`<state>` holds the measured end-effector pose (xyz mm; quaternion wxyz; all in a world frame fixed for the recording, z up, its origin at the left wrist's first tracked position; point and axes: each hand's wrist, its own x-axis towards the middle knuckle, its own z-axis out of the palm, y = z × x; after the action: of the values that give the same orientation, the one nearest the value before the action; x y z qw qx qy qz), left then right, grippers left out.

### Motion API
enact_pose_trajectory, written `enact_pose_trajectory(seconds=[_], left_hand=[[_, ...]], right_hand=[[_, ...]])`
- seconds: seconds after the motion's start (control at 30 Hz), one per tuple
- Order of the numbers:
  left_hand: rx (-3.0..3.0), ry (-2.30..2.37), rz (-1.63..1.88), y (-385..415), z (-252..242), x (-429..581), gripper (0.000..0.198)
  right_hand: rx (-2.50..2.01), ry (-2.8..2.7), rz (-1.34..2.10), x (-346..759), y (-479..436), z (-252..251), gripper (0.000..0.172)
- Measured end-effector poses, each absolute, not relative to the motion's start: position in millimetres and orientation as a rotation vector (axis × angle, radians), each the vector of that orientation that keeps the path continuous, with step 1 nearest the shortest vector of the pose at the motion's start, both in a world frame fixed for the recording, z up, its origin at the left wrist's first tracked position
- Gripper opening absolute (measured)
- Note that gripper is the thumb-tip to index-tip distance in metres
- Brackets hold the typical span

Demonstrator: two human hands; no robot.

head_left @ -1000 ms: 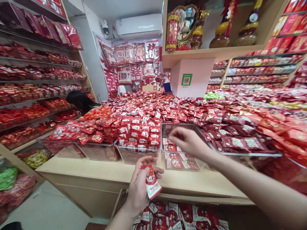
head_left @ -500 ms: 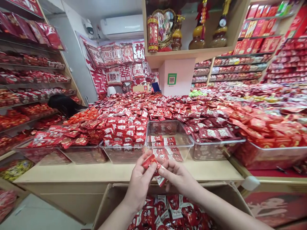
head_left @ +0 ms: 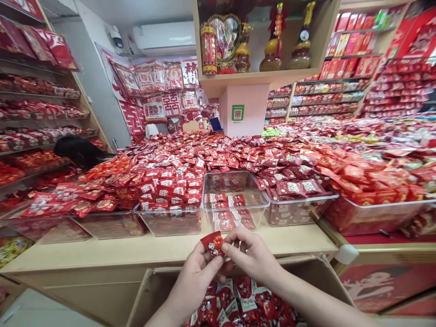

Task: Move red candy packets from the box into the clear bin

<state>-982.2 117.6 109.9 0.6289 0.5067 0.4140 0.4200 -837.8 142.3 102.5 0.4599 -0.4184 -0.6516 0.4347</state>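
A small red candy packet (head_left: 213,244) with a printed figure is pinched between both hands, above the near edge of the counter. My left hand (head_left: 199,277) grips it from the left, thumb on its lower side. From the right, my right hand (head_left: 250,254) pinches its edge with thumb and fingers. Below the hands is an open cardboard box (head_left: 311,277) holding many red and white packets (head_left: 245,295). Just beyond them stands a clear plastic bin (head_left: 235,206) with several flat packets laid in rows at its bottom.
Clear bins heaped with red packets flank this one, including a left bin (head_left: 166,220) and a right bin (head_left: 296,211). They stand on the pale counter (head_left: 156,252). A display cabinet (head_left: 235,79) overhangs the heap. Dark hair of another person (head_left: 80,152) shows at left.
The packet has been turned so its printed figure faces me. Both hands have shifted slightly lower and remain on it. The view has swung a little to the right.
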Motion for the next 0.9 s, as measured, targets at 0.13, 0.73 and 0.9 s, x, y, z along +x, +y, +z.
enact_pose_trajectory(seconds=[0.13,0.73,0.9], left_hand=[[1.512,1.079,0.918,120.3,116.8,-990.2,0.029],[1.641,1.355,0.974,139.4,100.7,-1008.5,0.024],[1.998,1.499,0.820,137.3,95.8,-1001.7,0.020]], right_hand=[[-0.949,-1.711,0.963,-832.6,143.8,109.5,0.018],[-1.149,-1.533,0.803,-808.6,205.4,155.8,0.020],[-1.685,-1.853,0.698,-812.8,290.6,164.1,0.009]])
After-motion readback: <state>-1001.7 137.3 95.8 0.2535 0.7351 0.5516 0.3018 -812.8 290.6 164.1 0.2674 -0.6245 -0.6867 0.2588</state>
